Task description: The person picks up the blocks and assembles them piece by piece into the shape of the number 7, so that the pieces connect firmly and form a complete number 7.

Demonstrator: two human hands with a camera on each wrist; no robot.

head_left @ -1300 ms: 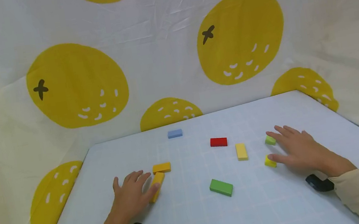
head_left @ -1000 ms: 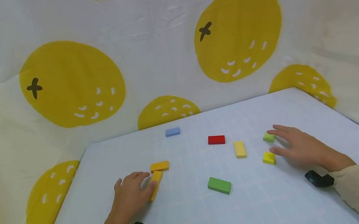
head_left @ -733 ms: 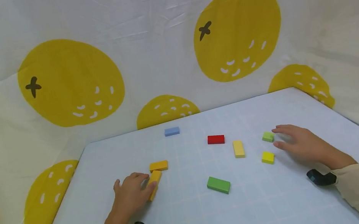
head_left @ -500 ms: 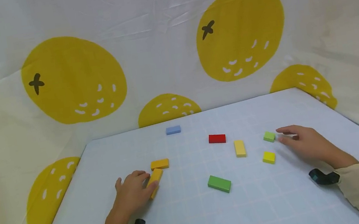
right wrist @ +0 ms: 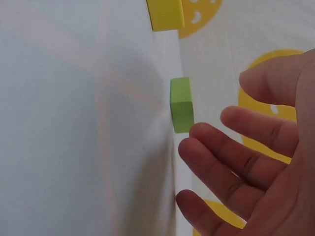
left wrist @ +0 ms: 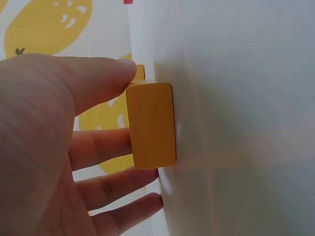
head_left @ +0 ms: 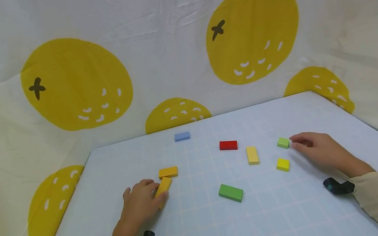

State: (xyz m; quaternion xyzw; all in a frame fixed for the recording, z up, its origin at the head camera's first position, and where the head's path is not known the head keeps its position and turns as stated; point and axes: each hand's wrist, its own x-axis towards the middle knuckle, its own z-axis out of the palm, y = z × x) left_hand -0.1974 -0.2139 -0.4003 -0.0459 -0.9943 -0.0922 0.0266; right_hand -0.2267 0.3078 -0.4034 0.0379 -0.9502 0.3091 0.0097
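Observation:
My left hand (head_left: 138, 207) holds an orange block (head_left: 164, 184) between thumb and fingers at the table's left. In the left wrist view, the thumb meets one side of this block (left wrist: 151, 125) and fingers pass behind it. A second orange block (head_left: 168, 172) lies just beyond its far end. On the right side, my right hand (head_left: 320, 154) hovers with loosely bent fingers and nothing in its grasp. Its fingertips are close to a small light green block (head_left: 283, 143); the right wrist view shows thumb and fingers apart. A small yellow block (head_left: 283, 164) lies nearer me.
Between the hands lie a green block (head_left: 231, 193), a pale yellow block (head_left: 252, 155) and a red block (head_left: 228, 145). A blue block (head_left: 182, 136) sits near the far edge of the table (head_left: 206, 233). A fruit-patterned curtain (head_left: 168, 55) stands behind.
My right hand has drawn back to the right from the light green and yellow blocks, its thumb and fingers coming closer together. The left hand has stayed at the orange block.

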